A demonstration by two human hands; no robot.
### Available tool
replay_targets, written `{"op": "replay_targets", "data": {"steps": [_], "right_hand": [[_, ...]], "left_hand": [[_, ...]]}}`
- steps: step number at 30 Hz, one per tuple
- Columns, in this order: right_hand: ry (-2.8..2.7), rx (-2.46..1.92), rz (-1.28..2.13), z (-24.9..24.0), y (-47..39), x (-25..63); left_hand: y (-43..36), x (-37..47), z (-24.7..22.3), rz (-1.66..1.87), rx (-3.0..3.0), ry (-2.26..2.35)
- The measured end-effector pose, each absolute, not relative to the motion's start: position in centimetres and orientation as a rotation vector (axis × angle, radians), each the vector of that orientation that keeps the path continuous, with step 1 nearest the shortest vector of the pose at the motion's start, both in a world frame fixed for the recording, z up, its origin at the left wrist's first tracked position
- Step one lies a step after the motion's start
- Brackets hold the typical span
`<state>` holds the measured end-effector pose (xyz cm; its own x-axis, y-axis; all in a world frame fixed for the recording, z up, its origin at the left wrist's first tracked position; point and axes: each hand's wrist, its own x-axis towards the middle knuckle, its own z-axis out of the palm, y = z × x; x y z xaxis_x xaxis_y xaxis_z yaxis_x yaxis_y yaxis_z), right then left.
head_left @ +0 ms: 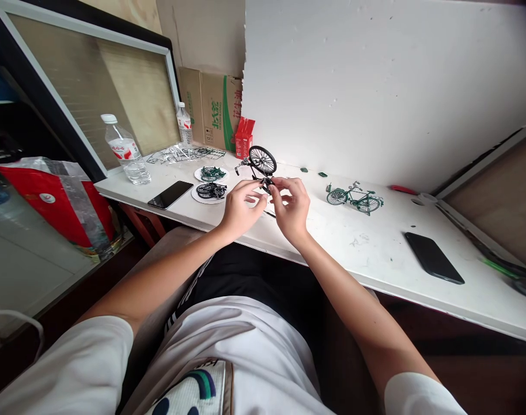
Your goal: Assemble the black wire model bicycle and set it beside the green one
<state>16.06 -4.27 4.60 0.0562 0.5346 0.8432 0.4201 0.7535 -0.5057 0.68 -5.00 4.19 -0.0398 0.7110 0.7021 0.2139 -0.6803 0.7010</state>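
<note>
Your left hand (244,208) and right hand (292,208) pinched the black bicycle (256,171) at twelve o'clock; one wheel (263,160) seemed fitted; black parts (211,190) at nine seemed unfitted; the green bicycle (355,199) at three looked complete.

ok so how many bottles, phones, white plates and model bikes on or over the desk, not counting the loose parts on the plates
Bottles: 2, front bottle and back bottle
Phones: 2, left phone and right phone
White plates: 2, far plate and near plate
Model bikes: 2, green bike and held black bike, partly hidden
Total: 8
</note>
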Motion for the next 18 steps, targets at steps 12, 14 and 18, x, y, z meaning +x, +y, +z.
{"op": "replay_targets", "data": {"steps": [12,14,18], "right_hand": [[-1.508,-0.814,0.348,5.5,-5.6,15.3],[-1.503,-0.801,0.393,5.4,-5.5,15.3],[-1.469,-0.793,0.450,5.2,-5.2,15.4]], "left_hand": [[-4.1,-0.3,3.9,1.853,2.043,0.985],[-3.8,-0.5,3.7,1.850,2.021,0.970],[-3.7,-0.5,3.9,1.884,2.066,0.981]]}}
